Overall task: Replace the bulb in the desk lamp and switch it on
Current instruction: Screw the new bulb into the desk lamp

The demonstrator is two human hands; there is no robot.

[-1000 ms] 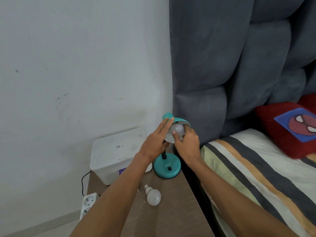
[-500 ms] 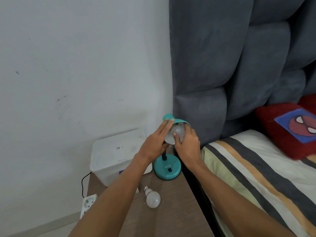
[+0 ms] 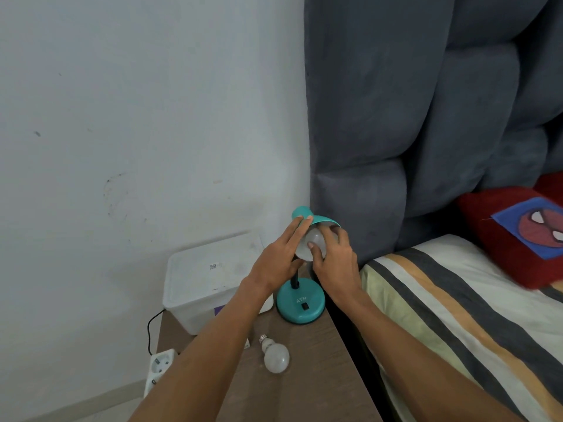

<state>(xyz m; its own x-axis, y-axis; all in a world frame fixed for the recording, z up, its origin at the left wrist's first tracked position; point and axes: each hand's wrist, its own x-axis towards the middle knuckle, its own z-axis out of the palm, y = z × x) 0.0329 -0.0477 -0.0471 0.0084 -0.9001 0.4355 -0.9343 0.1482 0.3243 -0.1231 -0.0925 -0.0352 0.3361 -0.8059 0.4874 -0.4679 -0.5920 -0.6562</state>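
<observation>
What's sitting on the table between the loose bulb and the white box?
In the head view, only the person's left forearm crosses above it; the tabletop showing there looks bare.

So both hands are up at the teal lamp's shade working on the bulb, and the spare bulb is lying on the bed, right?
Not quite. The spare bulb lies on the wooden bedside table, in front of the lamp's base, not on the bed. The rest holds in the head view: the left hand and right hand are at the teal lamp's shade, on the bulb.
</observation>
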